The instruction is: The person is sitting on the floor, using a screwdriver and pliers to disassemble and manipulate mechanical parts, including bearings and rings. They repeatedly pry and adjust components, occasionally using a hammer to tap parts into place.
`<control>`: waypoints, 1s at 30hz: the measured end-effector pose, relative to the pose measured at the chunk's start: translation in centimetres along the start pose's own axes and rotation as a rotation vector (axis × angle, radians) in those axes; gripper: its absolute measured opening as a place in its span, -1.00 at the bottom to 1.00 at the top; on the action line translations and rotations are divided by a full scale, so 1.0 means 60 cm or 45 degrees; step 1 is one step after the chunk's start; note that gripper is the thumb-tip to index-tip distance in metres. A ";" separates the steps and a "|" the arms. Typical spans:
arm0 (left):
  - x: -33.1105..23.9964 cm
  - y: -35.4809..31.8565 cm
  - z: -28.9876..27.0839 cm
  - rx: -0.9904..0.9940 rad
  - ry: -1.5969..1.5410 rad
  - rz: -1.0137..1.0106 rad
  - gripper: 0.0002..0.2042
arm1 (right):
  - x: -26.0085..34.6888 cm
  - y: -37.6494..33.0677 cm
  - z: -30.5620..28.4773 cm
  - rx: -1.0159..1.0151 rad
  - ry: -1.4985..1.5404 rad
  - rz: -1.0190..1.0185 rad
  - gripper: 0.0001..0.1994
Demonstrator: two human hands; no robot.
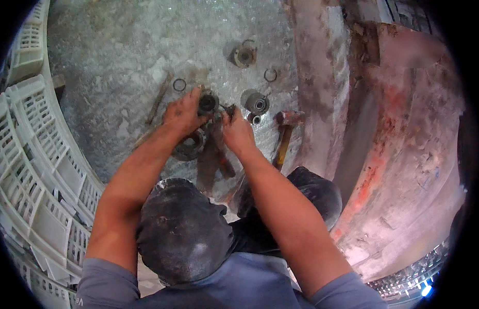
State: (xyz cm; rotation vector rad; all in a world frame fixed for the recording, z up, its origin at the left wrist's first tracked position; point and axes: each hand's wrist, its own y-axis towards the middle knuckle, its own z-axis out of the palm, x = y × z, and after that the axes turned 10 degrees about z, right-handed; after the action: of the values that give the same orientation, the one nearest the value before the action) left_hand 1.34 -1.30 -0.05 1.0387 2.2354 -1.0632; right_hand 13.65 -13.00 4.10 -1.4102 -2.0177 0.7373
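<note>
My left hand (185, 114) is closed around the side of a dark ring-shaped metal part (208, 103) with a round hole in its middle. Beside it, my right hand (238, 133) pinches a small dark metal tool (229, 109) pointing towards that part; its kind is too small to make out. A larger dark metal ring (189, 146) lies just below my left hand. Right of my hands sit a round bearing-like part (258, 104) and a small sleeve (256, 119). Two thin rings lie farther off, one on the left (179, 85), one on the right (270, 75).
A flanged round part (244, 55) lies farther away. The hammer (284, 144) with a yellowish handle rests to the right, and a thin rod (159, 98) to the left. White plastic crates (48, 129) line the left side; a worn raised ledge (322, 77) runs along the right.
</note>
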 end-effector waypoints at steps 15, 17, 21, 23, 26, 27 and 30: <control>0.021 -0.001 0.023 -0.160 -0.178 0.047 -0.37 | 0.017 0.016 -0.015 0.000 -0.167 -0.131 -0.61; 0.015 0.000 0.020 -0.143 -0.136 0.017 -0.38 | 0.019 0.016 -0.015 0.002 -0.190 -0.101 -0.61; 0.019 -0.004 0.026 -0.207 -0.081 0.070 -0.38 | 0.037 0.003 -0.026 0.060 -0.208 -0.062 -0.63; 0.014 -0.008 0.031 -0.262 -0.044 0.073 -0.38 | 0.036 0.014 -0.024 0.071 -0.252 -0.079 -0.63; 0.022 -0.009 0.045 -0.272 0.017 0.057 -0.37 | 0.034 0.023 -0.025 0.091 -0.216 -0.122 -0.64; 0.027 -0.008 0.050 -0.263 0.038 0.048 -0.36 | 0.034 0.024 -0.026 0.098 -0.187 -0.140 -0.64; 0.023 -0.009 0.032 -0.176 -0.009 0.069 -0.34 | 0.047 0.009 -0.039 0.096 -0.263 -0.084 -0.64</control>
State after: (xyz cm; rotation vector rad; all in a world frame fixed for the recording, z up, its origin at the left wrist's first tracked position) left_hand 0.20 -2.44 -1.87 1.0288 2.2274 -0.8751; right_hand 14.86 -9.88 5.70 -1.2629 -2.1567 0.9533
